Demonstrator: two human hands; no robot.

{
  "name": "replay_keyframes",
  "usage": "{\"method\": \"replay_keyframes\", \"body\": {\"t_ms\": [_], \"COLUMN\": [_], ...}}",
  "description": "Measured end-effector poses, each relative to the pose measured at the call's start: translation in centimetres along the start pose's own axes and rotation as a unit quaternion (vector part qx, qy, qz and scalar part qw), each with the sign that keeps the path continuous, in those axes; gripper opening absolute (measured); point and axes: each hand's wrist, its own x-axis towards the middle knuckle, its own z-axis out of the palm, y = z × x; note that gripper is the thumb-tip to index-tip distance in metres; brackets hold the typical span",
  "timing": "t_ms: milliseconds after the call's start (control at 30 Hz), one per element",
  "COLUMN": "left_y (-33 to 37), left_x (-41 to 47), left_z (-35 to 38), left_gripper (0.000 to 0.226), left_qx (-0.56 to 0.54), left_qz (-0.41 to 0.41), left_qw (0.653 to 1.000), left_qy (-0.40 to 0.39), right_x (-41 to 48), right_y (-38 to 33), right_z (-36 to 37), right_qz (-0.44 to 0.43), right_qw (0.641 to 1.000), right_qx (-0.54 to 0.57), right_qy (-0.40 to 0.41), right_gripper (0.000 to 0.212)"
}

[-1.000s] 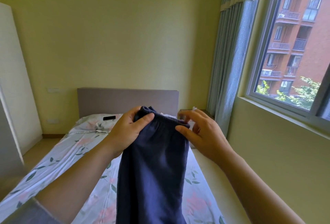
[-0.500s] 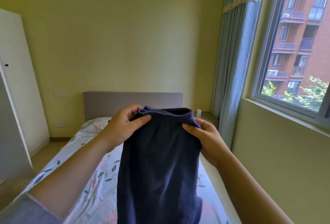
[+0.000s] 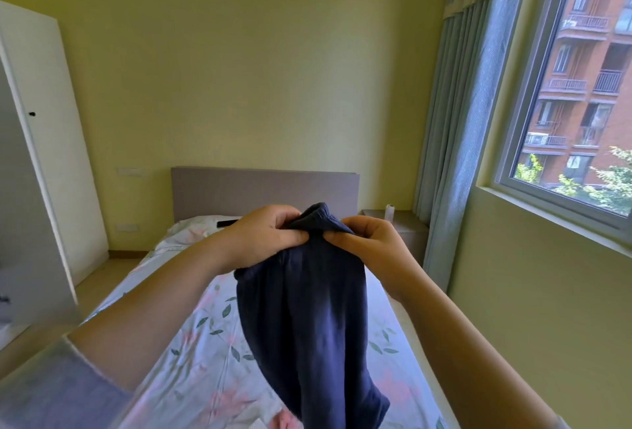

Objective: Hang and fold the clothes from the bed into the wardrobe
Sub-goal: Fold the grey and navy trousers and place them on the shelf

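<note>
A pair of dark navy trousers [image 3: 307, 319] hangs in the air above the bed [image 3: 205, 343], whose sheet has a floral print. My left hand [image 3: 263, 235] grips the bunched waistband from the left. My right hand [image 3: 367, 240] pinches the same waistband from the right, and the two hands almost touch. The legs of the trousers drop down past the bottom of the view. The white wardrobe [image 3: 51, 141] stands at the left with its door open.
A grey headboard [image 3: 263, 189] backs the bed against the yellow wall. A black phone [image 3: 227, 223] lies on the pillow [image 3: 191, 230]. A bedside table [image 3: 407, 226] with a small white bottle [image 3: 390, 212] stands by the blue curtain [image 3: 458, 141] and window [image 3: 574, 93].
My hands have come together, gathering the waistband that was stretched wide between them. The view has shifted a little to the left, showing more of the wardrobe.
</note>
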Motion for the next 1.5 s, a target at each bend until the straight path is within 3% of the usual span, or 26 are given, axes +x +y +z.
{"method": "replay_keyframes", "body": {"t_ms": [100,400,600,767,900,1000,1167,1333,1500], "left_y": [0.1,1.0,1.7,1.2,1.0,0.7,-0.5,-2.3,-2.7], "left_x": [0.4,1.4,1.7,1.9,1.8,1.6,1.9,2.7,3.7], "left_z": [0.0,0.9,1.0,0.7,0.6,0.8,1.5,3.4,9.1], "left_gripper": [0.029,0.035,0.054,0.033,0.030,0.031,0.027,0.026,0.020], "left_qx": [0.016,0.053,0.064,0.062,0.053,0.046,0.021,0.011,0.013], "left_qz": [-0.007,0.001,0.008,0.013,0.006,-0.002,-0.031,-0.058,-0.063], "left_qw": [1.000,0.999,0.998,0.997,0.998,0.998,0.997,0.994,0.994], "left_qy": [0.001,-0.001,0.009,0.033,0.046,0.050,0.072,0.097,0.084], "right_x": [-0.9,-5.5,-7.9,-8.9,-9.6,-9.4,-9.0,-10.5,-13.0], "right_y": [1.4,10.6,15.6,18.1,19.4,20.3,21.1,20.4,19.4], "right_z": [-0.5,-1.5,0.7,1.4,1.3,0.7,-2.9,-10.7,-18.2], "right_qz": [0.026,0.170,0.254,0.346,0.403,0.380,0.334,0.257,0.218], "right_qw": [0.999,0.980,0.964,0.933,0.914,0.914,0.888,0.877,0.878], "right_qx": [0.048,0.010,-0.033,-0.096,0.027,0.097,0.158,0.081,0.005], "right_qy": [0.001,0.101,0.075,0.038,0.034,0.108,0.276,0.397,0.426], "right_gripper": [0.008,0.009,0.020,0.026,0.024,0.008,0.017,0.017,0.014]}}
